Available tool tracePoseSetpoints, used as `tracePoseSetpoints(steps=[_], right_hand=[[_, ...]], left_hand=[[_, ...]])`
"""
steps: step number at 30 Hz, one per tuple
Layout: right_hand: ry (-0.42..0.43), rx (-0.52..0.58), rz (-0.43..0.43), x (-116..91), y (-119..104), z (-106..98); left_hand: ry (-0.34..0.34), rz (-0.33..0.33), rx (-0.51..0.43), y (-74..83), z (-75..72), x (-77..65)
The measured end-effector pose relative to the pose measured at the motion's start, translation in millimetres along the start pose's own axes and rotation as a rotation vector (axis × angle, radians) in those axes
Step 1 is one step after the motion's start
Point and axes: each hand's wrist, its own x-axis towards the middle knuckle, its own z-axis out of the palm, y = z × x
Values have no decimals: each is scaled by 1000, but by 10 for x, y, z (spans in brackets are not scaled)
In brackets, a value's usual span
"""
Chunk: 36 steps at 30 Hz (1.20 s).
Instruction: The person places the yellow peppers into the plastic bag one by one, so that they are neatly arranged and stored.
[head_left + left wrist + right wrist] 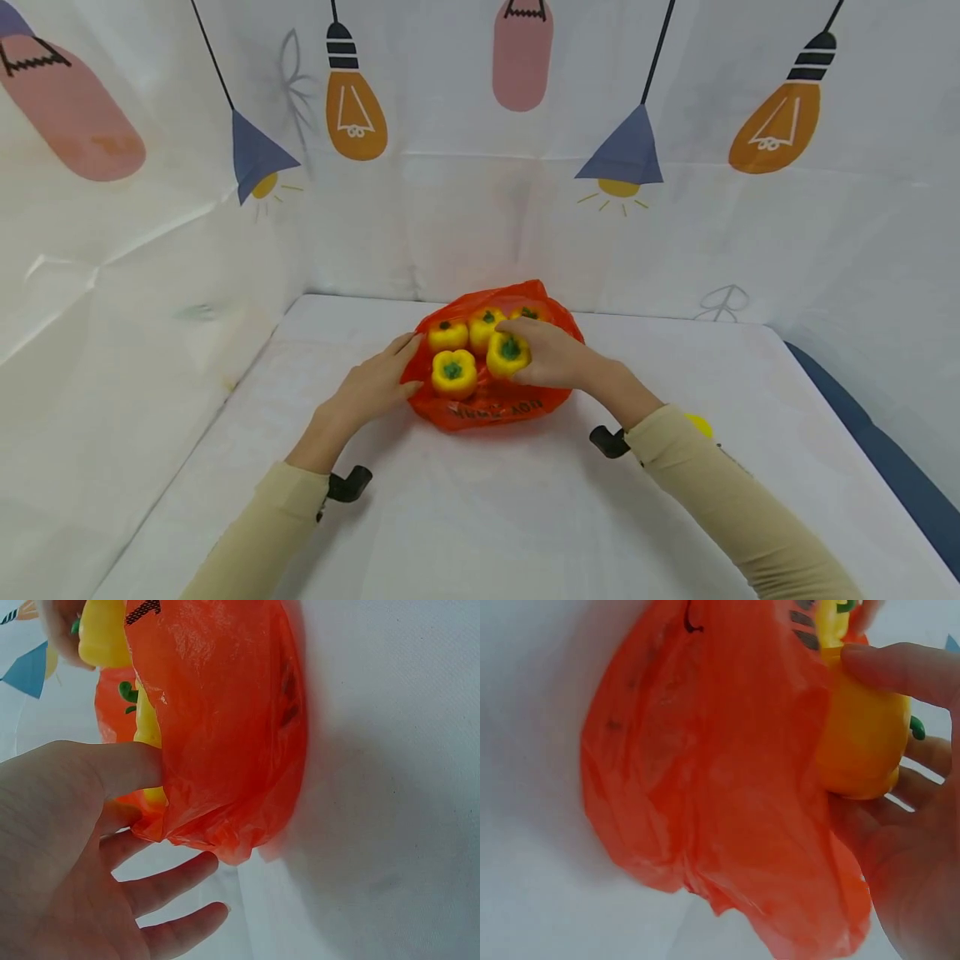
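A red plastic bag (495, 412) with black print stands with its mouth spread on the white table. Several yellow bell peppers with green stems are in it, among them a front-left one (453, 377) and a back-left one (447, 335). My right hand (551, 354) grips another yellow bell pepper (862, 727) at the bag's mouth, thumb on one side and fingers on the other. At the left rim, my left hand (378, 379) holds the bag, its thumb reaching inside the edge. The other fingers of that hand are spread outside the bag (225, 735).
A yellow thing (701, 425) shows partly behind the right sleeve. White cloth printed with lamps and bulbs hangs behind and to the left of the table (480, 517). Something dark blue (870, 433) lies past the table's right edge.
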Motion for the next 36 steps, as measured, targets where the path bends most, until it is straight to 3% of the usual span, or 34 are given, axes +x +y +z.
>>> tracePoseSetpoints(steps=[7,21,36], right_hand=[[15,-41,-28,44,50,156],[-12,41,3,69,86,412],[0,78,6,77,131,483]], left_hand=[[-13,-2,-1,11,-2,8],[-16,-2,-10,7,14,23],[-15,-8,-32,13,16,0]])
